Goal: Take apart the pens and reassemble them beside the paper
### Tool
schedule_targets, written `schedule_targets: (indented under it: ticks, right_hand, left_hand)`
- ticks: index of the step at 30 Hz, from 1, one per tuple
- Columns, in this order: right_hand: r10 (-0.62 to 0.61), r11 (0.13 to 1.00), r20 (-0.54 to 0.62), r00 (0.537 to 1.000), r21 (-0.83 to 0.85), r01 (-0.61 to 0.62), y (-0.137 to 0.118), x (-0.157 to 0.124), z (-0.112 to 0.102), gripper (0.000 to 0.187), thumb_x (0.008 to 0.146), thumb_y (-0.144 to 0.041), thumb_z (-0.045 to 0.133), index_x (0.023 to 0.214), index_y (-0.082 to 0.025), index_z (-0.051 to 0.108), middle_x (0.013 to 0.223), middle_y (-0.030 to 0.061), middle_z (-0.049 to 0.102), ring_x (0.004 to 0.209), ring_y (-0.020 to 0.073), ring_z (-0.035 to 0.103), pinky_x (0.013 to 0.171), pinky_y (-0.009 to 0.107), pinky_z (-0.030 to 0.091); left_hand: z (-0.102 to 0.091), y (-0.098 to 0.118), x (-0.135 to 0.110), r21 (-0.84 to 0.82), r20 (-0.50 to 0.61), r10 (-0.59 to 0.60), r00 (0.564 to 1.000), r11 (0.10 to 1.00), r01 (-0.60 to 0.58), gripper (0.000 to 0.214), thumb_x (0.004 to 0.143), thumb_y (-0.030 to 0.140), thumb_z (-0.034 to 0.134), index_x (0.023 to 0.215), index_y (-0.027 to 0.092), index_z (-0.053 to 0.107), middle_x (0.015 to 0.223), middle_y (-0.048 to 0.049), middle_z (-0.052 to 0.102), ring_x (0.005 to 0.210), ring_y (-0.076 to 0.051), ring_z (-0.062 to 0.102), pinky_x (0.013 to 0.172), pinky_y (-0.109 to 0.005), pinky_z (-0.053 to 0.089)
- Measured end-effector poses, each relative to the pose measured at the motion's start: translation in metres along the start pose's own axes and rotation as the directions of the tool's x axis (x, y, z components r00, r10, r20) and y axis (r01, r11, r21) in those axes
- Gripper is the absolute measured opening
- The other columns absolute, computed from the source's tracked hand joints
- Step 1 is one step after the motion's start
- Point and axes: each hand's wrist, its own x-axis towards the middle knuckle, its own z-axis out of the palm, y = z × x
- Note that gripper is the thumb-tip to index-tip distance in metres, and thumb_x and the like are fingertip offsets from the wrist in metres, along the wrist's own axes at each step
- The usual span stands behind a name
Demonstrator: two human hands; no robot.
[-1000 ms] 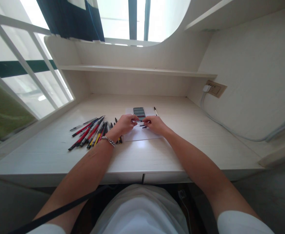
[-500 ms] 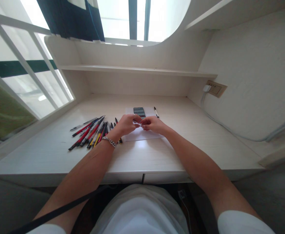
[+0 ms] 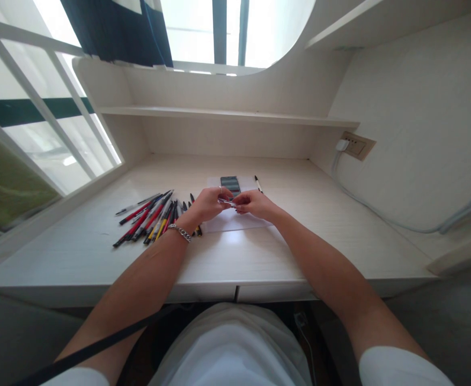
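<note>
Over the sheet of white paper [image 3: 235, 224], my left hand [image 3: 210, 203] and my right hand [image 3: 255, 204] meet with their fingers closed. Between them is a thin, pale, shiny thing [image 3: 226, 202], pen-like in shape; fingers cover most of it, so its exact kind cannot be made out. Both hands grip it, the left at one end and the right at the other. Just beyond the fingertips lies a dark phone [image 3: 230, 184] on the paper. A ring and a chain bracelet [image 3: 180, 232] are on my left hand and wrist.
Left of my left hand, a loose pile of pens [image 3: 149, 217] in black, red, yellow and clear lies on the desk [image 3: 319, 236]. One black-and-white pen [image 3: 258, 184] lies by the paper's right edge. A plugged socket [image 3: 357, 146] with a cable is on the right wall.
My fingers have shifted slightly, and the pale thing between them now lies flatter and shows as a thinner strip. The pens, phone and paper stay where they were.
</note>
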Motion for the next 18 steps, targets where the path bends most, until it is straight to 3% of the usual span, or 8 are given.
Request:
schedule_targets:
  ticks: [3, 8, 18]
  right_hand:
    - [0.012, 0.999, -0.051, 0.999, -0.048, -0.015, -0.002, -0.001, -0.002, 0.019, 0.067, -0.007, 0.075, 0.085, -0.013, 0.071, 0.07, 0.002, 0.069, 0.063, 0.0116, 0.063, 0.066, 0.025, 0.054]
    - [-0.053, 0.939, -0.103, 0.993, -0.343, 0.015, -0.005, -0.004, -0.009, 0.016, 0.072, -0.006, 0.071, 0.085, -0.015, 0.074, 0.073, 0.0037, 0.071, 0.066, 0.013, 0.064, 0.067, 0.025, 0.051]
    - [-0.132, 0.785, -0.004, 0.991, -0.612, 0.102, -0.003, -0.008, -0.006, 0.028, 0.068, -0.002, 0.069, 0.091, -0.017, 0.076, 0.085, 0.0046, 0.075, 0.077, 0.0152, 0.067, 0.073, 0.023, 0.049]
  left_hand:
    - [-0.001, -0.005, 0.001, 0.003, 0.021, -0.033, 0.999, 0.999, 0.033, 0.023, 0.074, 0.024, 0.068, 0.095, 0.017, 0.071, 0.089, -0.0053, 0.074, 0.082, -0.018, 0.068, 0.074, -0.028, 0.051]
    - [-0.003, -0.004, 0.001, 0.099, 0.015, -0.091, 0.996, 0.991, 0.089, 0.023, 0.076, 0.027, 0.065, 0.096, 0.018, 0.072, 0.089, -0.0051, 0.075, 0.083, -0.018, 0.067, 0.076, -0.027, 0.051]
    - [-0.002, -0.007, 0.003, 0.111, 0.039, -0.102, 0.994, 0.989, 0.097, 0.026, 0.078, 0.031, 0.063, 0.099, 0.018, 0.072, 0.087, -0.0055, 0.074, 0.081, -0.018, 0.067, 0.074, -0.027, 0.049]
